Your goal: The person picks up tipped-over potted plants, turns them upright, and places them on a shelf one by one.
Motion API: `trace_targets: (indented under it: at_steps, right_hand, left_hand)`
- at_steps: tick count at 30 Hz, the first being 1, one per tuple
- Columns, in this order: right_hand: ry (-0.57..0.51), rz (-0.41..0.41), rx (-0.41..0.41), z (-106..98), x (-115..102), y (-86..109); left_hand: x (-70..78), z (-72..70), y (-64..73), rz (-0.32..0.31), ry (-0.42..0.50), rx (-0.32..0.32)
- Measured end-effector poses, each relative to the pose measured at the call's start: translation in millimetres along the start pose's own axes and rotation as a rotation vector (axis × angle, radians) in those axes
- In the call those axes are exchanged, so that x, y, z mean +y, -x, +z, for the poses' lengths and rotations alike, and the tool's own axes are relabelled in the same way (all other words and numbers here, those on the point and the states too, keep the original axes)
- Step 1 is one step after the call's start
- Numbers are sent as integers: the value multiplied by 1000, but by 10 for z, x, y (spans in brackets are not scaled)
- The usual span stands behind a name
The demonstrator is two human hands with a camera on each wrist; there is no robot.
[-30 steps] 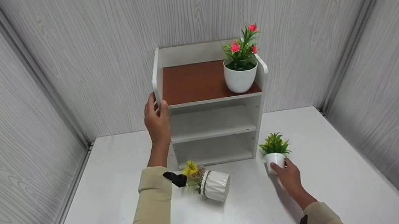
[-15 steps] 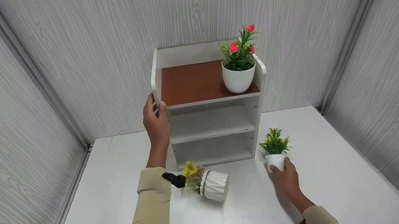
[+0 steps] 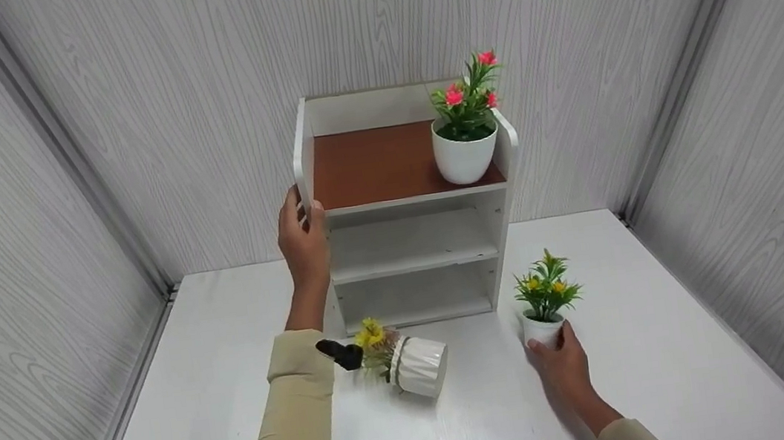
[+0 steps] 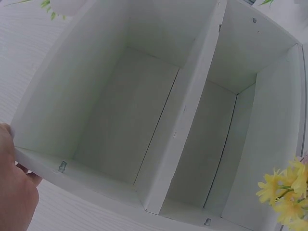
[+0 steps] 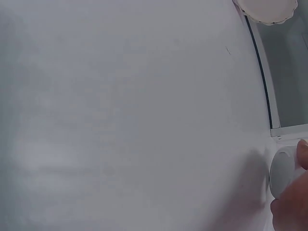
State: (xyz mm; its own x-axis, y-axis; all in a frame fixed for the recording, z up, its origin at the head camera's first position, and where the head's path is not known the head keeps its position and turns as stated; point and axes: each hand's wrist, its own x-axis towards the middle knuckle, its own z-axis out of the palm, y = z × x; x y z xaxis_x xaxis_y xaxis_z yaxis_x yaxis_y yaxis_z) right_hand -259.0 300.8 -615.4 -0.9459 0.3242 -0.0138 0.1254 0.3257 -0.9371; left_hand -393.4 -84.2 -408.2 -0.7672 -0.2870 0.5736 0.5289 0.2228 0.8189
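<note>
My left hand [image 3: 305,249] grips the left side panel of a white shelf unit [image 3: 417,269], thumb in front and fingers behind. In the left wrist view, part of that hand shows at the panel's edge. A small white pot [image 3: 542,332] with green leaves and yellow flowers is held in my right hand [image 3: 565,363], just right of the shelf's foot. The right wrist view shows the pot's pale underside [image 5: 281,173] between thumb and fingers. On the shelf's brown top, at the right, stands a white pot with pink flowers [image 3: 466,151].
A ribbed white pot [image 3: 419,368] with yellow flowers [image 3: 370,332] lies on its side on the white table [image 3: 462,428], in front of the shelf and close to the left forearm. Wood-grain panels [image 3: 201,124] enclose the table at the back and sides.
The small pot in my right hand has turned, so its opening and yellow flowers show more, and it sits slightly nearer. My left hand keeps its hold on the shelf.
</note>
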Motion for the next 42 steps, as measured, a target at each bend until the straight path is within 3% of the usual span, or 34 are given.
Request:
trace_targets:
  at_steps: [20, 30, 36, 42]
  right_hand:
    - [-50, 32, 34, 48, 71, 38]
    - [8, 34, 35, 47, 59, 44]
    - [31, -12, 25, 43, 43, 56]
    - [-20, -41, 37, 38, 45, 60]
  left_hand:
    - [13, 12, 13, 1, 9, -19]
    - [14, -8, 6, -4, 12, -21]
    - [21, -25, 11, -5, -6, -11]
    - [8, -6, 5, -15, -7, -8]
